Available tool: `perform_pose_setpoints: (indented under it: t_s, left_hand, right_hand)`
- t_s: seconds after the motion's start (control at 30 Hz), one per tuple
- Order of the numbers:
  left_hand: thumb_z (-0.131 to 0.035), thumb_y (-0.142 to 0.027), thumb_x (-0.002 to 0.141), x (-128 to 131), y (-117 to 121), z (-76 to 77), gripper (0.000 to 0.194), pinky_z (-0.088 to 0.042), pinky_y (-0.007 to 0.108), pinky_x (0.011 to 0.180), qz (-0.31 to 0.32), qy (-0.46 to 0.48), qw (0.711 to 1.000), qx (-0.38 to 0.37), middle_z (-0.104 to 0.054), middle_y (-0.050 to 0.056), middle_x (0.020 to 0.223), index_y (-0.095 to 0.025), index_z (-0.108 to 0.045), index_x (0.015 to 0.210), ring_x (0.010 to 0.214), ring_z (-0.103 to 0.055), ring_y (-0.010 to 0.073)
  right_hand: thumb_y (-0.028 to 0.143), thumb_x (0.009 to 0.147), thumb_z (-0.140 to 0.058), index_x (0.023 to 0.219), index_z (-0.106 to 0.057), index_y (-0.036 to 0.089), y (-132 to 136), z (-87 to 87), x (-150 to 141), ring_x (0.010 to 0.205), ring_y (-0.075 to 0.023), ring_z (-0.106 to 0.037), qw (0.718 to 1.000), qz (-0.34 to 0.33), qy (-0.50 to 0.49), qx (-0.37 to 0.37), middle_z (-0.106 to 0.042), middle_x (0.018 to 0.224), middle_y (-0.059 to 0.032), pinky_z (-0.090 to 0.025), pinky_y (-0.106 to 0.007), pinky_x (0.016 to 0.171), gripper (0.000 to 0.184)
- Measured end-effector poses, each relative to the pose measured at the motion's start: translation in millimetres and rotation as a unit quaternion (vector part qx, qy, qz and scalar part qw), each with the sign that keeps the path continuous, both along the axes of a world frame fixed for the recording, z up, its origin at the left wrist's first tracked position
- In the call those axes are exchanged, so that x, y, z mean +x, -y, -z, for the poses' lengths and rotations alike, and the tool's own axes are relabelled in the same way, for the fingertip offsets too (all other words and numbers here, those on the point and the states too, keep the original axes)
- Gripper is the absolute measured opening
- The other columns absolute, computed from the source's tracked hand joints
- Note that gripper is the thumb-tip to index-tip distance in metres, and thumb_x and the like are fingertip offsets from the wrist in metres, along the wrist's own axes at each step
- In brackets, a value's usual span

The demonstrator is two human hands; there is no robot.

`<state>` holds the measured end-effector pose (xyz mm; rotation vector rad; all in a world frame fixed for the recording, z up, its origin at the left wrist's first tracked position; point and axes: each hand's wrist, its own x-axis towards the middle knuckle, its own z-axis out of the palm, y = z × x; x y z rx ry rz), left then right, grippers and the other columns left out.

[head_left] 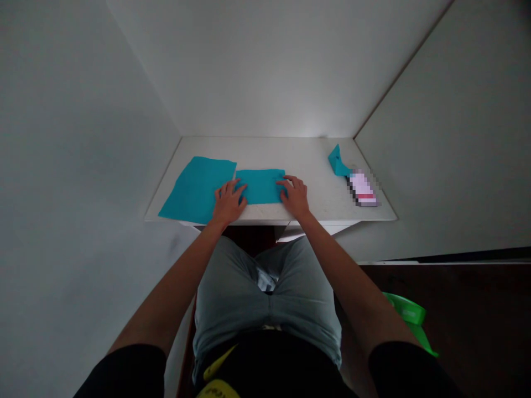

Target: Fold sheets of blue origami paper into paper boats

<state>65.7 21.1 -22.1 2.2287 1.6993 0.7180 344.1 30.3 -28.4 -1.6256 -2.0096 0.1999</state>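
Observation:
A small blue sheet of paper (261, 187) lies flat on the white desk (274, 152), directly in front of me. My left hand (229, 200) rests at its left edge with the fingers spread, partly over a larger blue sheet of paper (194, 190) on the left. At the small sheet's right edge, my right hand (295, 194) touches the paper with fingers apart and slightly bent. The fingertips of both hands cover parts of the sheet's sides.
A folded blue paper piece (338, 161) stands at the desk's right. Beside it lies a phone-like object (363, 188), blurred by pixels. Walls enclose the desk at the back and both sides. A green plastic object (409, 312) is on the dark floor at lower right.

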Motion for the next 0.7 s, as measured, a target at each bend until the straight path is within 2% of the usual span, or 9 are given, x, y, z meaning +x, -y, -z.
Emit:
perform_pose_setpoints:
  t_s: [0.13,0.2,0.27,0.37,0.43,0.53,0.7]
  left_hand:
    - [-0.054,-0.037,0.105,2.8,-1.9,2.6,0.053,-0.017,0.065,0.136,0.039,-0.021,0.999,-0.011,-0.051,0.016,0.173,-0.026,-0.062,0.156,0.165,-0.038,0.0381]
    - [-0.056,-0.04,0.104,2.7,-3.5,4.9,0.055,-0.017,0.063,0.136,0.042,-0.017,0.999,-0.013,-0.048,0.017,0.175,-0.024,-0.061,0.157,0.166,-0.037,0.0379]
    - [-0.057,-0.04,0.104,2.2,-4.8,6.9,0.056,-0.017,0.061,0.137,0.045,-0.019,0.999,-0.012,-0.047,0.017,0.176,-0.024,-0.06,0.157,0.168,-0.034,0.0369]
    - [-0.057,-0.04,0.103,1.7,-5.9,8.5,0.058,-0.017,0.061,0.137,0.051,-0.037,0.998,-0.013,-0.045,0.018,0.177,-0.022,-0.059,0.158,0.17,-0.031,0.0366]
    - [-0.058,-0.041,0.103,2.0,-6.1,8.8,0.06,-0.016,0.062,0.136,0.053,-0.048,0.997,-0.017,-0.043,0.019,0.178,-0.021,-0.057,0.159,0.17,-0.031,0.0377]
    - [-0.058,-0.041,0.103,2.8,-5.7,8.8,0.06,-0.015,0.061,0.137,0.048,-0.05,0.997,-0.017,-0.041,0.018,0.179,-0.022,-0.057,0.16,0.17,-0.03,0.0375]
    - [-0.06,-0.047,0.104,2.1,-5.5,7.6,0.059,-0.016,0.061,0.137,0.05,-0.042,0.998,-0.019,-0.039,0.017,0.18,-0.025,-0.058,0.159,0.171,-0.03,0.0367]
  right_hand:
    - [0.015,0.106,-0.046,0.148,-0.069,0.027,6.8,-5.8,-17.6,0.158,-0.029,-0.048,0.995,-0.075,0.059,-0.011,-0.061,0.166,-0.0079,-0.028,-0.057,0.134,0.049]
    - [0.014,0.107,-0.044,0.152,-0.067,0.025,3.8,-6.9,-34.2,0.159,-0.0275,-0.049,0.986,-0.134,0.084,-0.046,-0.057,0.17,-0.0081,-0.028,-0.055,0.136,0.051]
    - [0.015,0.108,-0.043,0.16,-0.061,0.021,-4.4,-6.6,-54.7,0.161,-0.0276,-0.048,0.975,-0.177,0.097,-0.089,-0.05,0.175,-0.0104,-0.035,-0.052,0.134,0.054]
    - [0.017,0.11,-0.039,0.166,-0.053,0.016,-22.6,-3.7,-81.9,0.166,-0.0272,-0.042,0.972,-0.182,0.09,-0.119,-0.045,0.178,-0.0124,-0.035,-0.052,0.136,0.058]
    - [0.02,0.112,-0.038,0.167,-0.053,0.019,-34.3,-0.6,-88.9,0.167,-0.0264,-0.041,0.974,-0.177,0.077,-0.115,-0.045,0.179,-0.0099,-0.032,-0.053,0.138,0.057]
    - [0.029,0.114,-0.039,0.167,-0.054,0.024,-46.1,4.1,-77.0,0.169,-0.0282,-0.038,0.98,-0.164,0.069,-0.092,-0.043,0.18,-0.0074,-0.028,-0.059,0.139,0.055]
    - [0.031,0.113,-0.041,0.171,-0.048,0.022,-48.8,7.0,-27.5,0.17,-0.0309,-0.035,0.984,-0.133,0.074,-0.09,-0.039,0.181,-0.0083,-0.023,-0.062,0.14,0.059]
